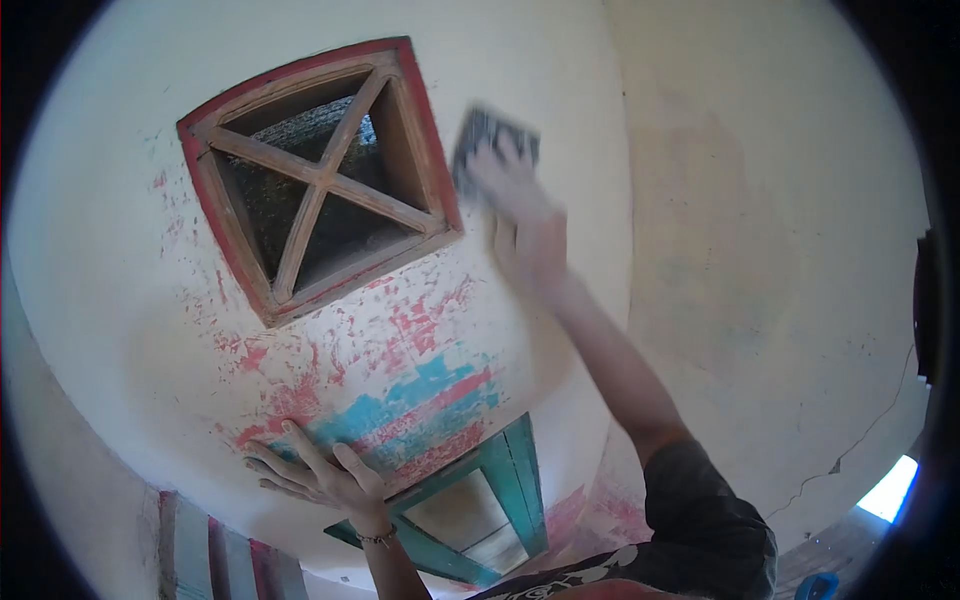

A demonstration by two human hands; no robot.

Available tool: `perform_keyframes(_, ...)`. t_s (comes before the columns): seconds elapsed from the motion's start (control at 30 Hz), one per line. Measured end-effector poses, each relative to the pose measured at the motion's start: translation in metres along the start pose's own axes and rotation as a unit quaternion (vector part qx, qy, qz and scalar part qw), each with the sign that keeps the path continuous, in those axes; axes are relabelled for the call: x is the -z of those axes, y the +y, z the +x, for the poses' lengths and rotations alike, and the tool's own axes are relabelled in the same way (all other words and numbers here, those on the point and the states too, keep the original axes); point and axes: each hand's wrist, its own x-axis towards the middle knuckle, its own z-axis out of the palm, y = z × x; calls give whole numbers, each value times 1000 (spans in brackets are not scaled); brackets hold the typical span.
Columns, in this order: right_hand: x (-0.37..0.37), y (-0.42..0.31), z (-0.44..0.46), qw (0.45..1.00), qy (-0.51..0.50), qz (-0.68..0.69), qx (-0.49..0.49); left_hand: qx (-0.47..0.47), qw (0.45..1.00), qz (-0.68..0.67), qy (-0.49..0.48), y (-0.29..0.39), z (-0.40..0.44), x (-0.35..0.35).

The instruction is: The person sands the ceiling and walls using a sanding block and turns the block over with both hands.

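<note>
My right hand [520, 215] is raised to the wall, just right of the red-edged window. It presses a dark grey sheet of sandpaper [530, 142] against the plaster; hand and sheet are blurred. Lower down, my left hand [325, 480] lies on the wall with its fingers spread and nothing in it. A bracelet circles that wrist. Around its fingertips the wall [400, 350] carries patchy red and turquoise paint.
The small window [322, 181] has a wooden cross over its opening. Below, a green frame [515, 470] stands close to my left hand. A second wall [740, 250] meets this one at a corner on the right, with a crack low down. Striped boards [235, 550] show at lower left.
</note>
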Motion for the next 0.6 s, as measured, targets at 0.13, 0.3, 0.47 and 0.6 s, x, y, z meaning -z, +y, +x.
perform_keyframes(0.13, -29, 55, 153, 992, 97, -27, 71, -2, 1000, 12, 1, -2, -2, -4)
perform_keyframes(0.3, -36, 74, 286, 993, 118, -10, 5, -13, 1000, 17, 4, -2, -1, -2)
perform_keyframes(0.47, -17, 47, 161, 999, 37, -11, 13, -3, 1000, 2, -8, -4, -2, 2)
perform_keyframes(0.6, 8, -1, -22, 999, -14, 2, -41, -3, 1000, -2, -1, 2, 0, 3)
